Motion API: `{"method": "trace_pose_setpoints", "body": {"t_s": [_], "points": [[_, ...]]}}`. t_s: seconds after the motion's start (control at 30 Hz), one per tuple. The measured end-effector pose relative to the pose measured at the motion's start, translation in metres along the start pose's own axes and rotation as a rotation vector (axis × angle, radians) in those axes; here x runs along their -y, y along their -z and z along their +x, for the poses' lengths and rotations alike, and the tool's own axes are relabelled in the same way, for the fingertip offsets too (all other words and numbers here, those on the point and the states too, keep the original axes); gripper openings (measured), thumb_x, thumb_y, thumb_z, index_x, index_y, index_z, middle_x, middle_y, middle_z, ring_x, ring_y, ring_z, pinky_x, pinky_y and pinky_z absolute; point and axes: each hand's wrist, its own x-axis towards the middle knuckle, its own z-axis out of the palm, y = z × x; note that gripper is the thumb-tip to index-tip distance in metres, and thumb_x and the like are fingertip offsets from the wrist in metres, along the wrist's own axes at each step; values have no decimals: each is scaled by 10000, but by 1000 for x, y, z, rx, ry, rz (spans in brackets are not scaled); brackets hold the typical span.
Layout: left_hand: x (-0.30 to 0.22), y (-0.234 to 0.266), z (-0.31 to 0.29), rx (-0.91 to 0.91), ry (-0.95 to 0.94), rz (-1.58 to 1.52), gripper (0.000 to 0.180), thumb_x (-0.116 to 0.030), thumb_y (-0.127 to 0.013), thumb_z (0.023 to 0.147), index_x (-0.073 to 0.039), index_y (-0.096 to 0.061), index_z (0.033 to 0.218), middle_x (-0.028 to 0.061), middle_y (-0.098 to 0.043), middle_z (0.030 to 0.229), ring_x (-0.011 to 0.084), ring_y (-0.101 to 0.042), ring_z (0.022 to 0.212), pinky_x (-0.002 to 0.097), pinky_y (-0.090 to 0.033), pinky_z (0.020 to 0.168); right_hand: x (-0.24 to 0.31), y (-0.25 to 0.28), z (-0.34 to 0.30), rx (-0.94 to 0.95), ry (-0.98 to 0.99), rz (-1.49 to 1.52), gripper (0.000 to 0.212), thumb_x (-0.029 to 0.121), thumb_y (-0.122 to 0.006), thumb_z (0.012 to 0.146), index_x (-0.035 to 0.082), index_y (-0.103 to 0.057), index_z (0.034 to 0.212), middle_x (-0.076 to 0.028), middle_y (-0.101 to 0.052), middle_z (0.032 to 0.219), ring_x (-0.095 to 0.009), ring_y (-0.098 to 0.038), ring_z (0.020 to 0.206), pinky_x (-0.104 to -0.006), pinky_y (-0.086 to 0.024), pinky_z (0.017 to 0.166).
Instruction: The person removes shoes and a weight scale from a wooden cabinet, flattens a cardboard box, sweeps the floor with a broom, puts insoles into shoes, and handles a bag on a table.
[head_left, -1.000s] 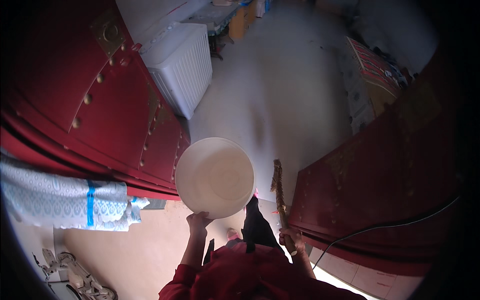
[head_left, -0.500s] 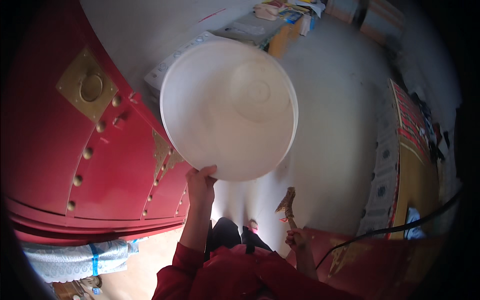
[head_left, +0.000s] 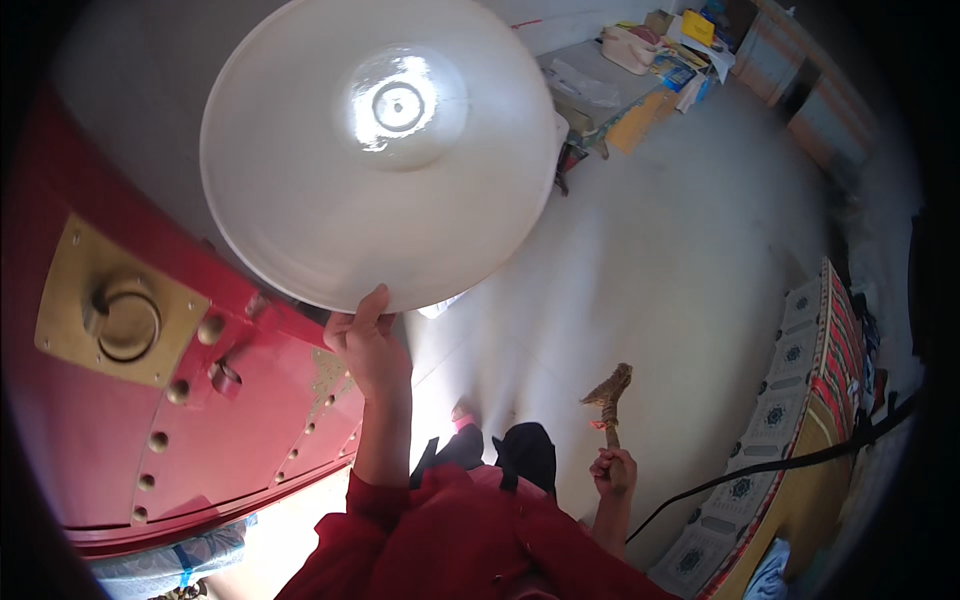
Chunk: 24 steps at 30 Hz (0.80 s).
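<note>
The white basin had shifted to the upper left, left hand pinching its edge; lower right, right hand clasped a brush.

White basin higher than before

Prob. home: red studded dr, striped cloth, cluttered tbl

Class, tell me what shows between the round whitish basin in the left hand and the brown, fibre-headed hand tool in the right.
In the head view, pale grey floor streaked with light shows between the basin and the tool.
</note>
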Motion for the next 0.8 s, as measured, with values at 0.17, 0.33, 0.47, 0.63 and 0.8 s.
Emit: {"method": "trace_pose_setpoints", "body": {"t_s": [0.17, 0.33, 0.47, 0.63, 0.8], "points": [[8, 1, 36, -118, -94, 22, 88, 40, -574, 737, 6, -606, 812, 46, -598, 829, 141, -573, 753, 285, -476, 697, 37, -54, 47, -4, -81, -40, 87, 120, -518, 786, 49, -487, 746, -2, -522, 642, -87, -486, 458, -251, -338, 425], [22, -13, 57, -259, -211, 28, 98, 48, -574, 736, 5, -596, 822, 54, -594, 835, 144, -565, 747, 282, -462, 682, 76, -100, 112, -32, -162, -106, 96, 113, -516, 768, 74, -481, 688, -15, -490, 615, -88, -484, 470, -241, -332, 424], [40, -18, 76, -418, -287, 32, 101, 44, -578, 732, 18, -590, 829, 75, -590, 849, 160, -566, 759, 275, -460, 672, 108, -132, 171, 38, -144, -199, 99, 112, -499, 781, 63, -488, 695, -19, -484, 612, -85, -487, 489, -237, -330, 424], [51, -17, 89, -596, -393, 136, 131, 43, -578, 719, 39, -575, 850, 100, -578, 885, 187, -563, 791, 283, -463, 683, 146, -174, 218, 124, -274, -267, 103, 126, -485, 805, 48, -501, 739, -19, -490, 634, -87, -482, 494, -241, -339, 442], [66, -9, 101, -741, -467, 186, 179, 43, -571, 713, 71, -558, 890, 135, -571, 911, 216, -567, 809, 312, -489, 681, 176, -206, 253, 184, -300, -345, 109, 139, -496, 808, 31, -495, 791, -14, -497, 651, -92, -481, 507, -243, -343, 468]]}}
